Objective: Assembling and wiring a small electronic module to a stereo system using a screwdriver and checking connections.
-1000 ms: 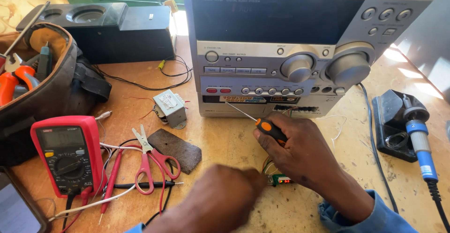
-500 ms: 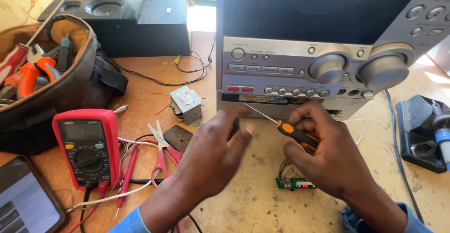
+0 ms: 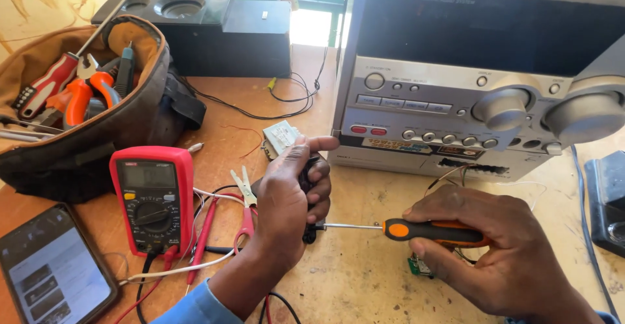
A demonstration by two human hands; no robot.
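Observation:
My left hand [image 3: 290,197] is closed around a small dark part [image 3: 308,182], held upright just above the wooden bench. My right hand [image 3: 498,249] grips an orange-and-black screwdriver [image 3: 430,231] held level, its thin metal shaft pointing left with the tip at the lower end of the dark part. A small green circuit board [image 3: 420,267] lies under my right hand, mostly hidden, with thin wires running up to the front of the silver stereo unit [image 3: 475,96] just behind both hands.
A red multimeter [image 3: 152,197] with red and black leads lies left of my left hand, beside red-handled scissors [image 3: 246,210]. A phone [image 3: 55,273] sits at the lower left. A brown tool bag [image 3: 84,102] holds pliers and screwdrivers. A black speaker [image 3: 202,28] stands behind.
My right hand has swung the screwdriver from pointing up-left to level, lower on the bench. My left hand has closed on the dark part and met the tip. The view has shifted left.

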